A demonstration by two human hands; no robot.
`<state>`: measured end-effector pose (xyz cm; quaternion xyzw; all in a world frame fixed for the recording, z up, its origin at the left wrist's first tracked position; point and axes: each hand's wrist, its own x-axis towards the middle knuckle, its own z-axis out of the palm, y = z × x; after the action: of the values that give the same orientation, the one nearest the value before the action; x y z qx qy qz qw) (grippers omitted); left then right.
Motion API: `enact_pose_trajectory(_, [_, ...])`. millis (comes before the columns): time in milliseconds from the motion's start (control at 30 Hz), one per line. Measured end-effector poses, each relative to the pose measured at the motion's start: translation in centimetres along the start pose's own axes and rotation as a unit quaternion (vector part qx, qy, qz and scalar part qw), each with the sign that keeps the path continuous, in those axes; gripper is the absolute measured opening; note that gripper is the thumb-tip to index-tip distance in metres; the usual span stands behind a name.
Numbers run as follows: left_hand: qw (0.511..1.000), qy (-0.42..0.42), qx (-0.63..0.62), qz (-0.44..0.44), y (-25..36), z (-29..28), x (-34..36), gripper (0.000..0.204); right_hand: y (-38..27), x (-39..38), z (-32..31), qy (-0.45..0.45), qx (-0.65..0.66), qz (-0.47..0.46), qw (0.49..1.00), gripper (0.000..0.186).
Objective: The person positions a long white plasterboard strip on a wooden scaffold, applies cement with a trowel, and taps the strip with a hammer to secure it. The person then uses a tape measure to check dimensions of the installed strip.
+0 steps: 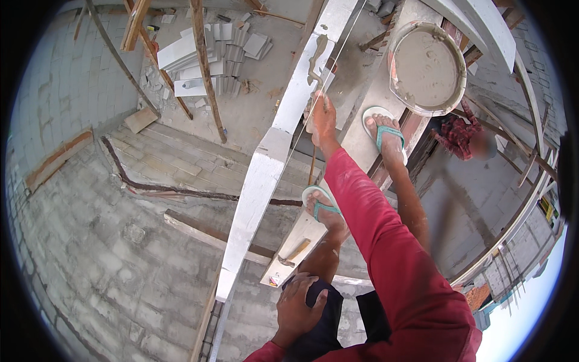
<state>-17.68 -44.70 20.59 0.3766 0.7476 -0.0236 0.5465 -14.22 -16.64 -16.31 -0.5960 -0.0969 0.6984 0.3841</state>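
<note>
My right hand (324, 120) reaches out to the narrow top of a white block wall (256, 181). Its fingers are closed, and what they grip is mostly hidden. Just beyond the fingertips, a streak of wet grey mortar (316, 59) lies along the wall top. A taut string (300, 133) runs beside the wall close to this hand. My left hand (297, 306) lies on my knee with its fingers stretched out, holding nothing. A bucket (422, 112) full of grey mortar (429, 69) stands on the planks to the right of my feet.
My sandalled feet stand on a raised plank (313, 226), with a hammer (295, 251) near its end. White blocks (187, 54) are piled on the floor far below. Wooden poles (207, 72) rise at the left. A co-worker in a checked shirt (456, 134) is below right.
</note>
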Motion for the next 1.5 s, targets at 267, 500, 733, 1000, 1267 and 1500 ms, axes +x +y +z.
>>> enact_pose_trajectory(267, [1.0, 0.012, -0.026, -0.004, -0.7, -0.1, -0.4, 0.042, 3.6, -4.4, -1.1, 0.007, -0.062, 0.009, 0.998, 0.04])
enact_pose_trajectory(500, [0.999, 0.007, -0.032, -0.009, -0.9, -0.6, -0.6, 0.041, 8.4, -7.0, -4.6, -0.006, -0.183, -0.002, 0.983, 0.044])
enact_pose_trajectory(733, [0.999, 0.02, -0.03, 0.005, -1.9, -0.2, -0.8, 0.038, 5.6, -8.2, -7.4, -0.028, -0.358, -0.044, 0.932, 0.046])
enact_pose_trajectory(1000, [1.0, 0.0, -0.014, 0.005, -1.7, 0.8, -2.3, 0.038, -20.1, -18.6, -15.2, 0.102, -0.668, -0.302, 0.673, 0.042])
enact_pose_trajectory(1267, [0.999, 0.016, 0.02, 0.028, 0.0, 1.8, -1.9, 0.036, -30.1, -7.8, -24.5, 0.154, -0.802, -0.2, 0.542, 0.055])
enact_pose_trajectory(1500, [0.999, 0.029, 0.01, 0.015, 1.8, 2.3, -2.3, 0.034, -28.7, -12.2, -24.7, -0.027, -0.721, -0.167, 0.672, 0.05])
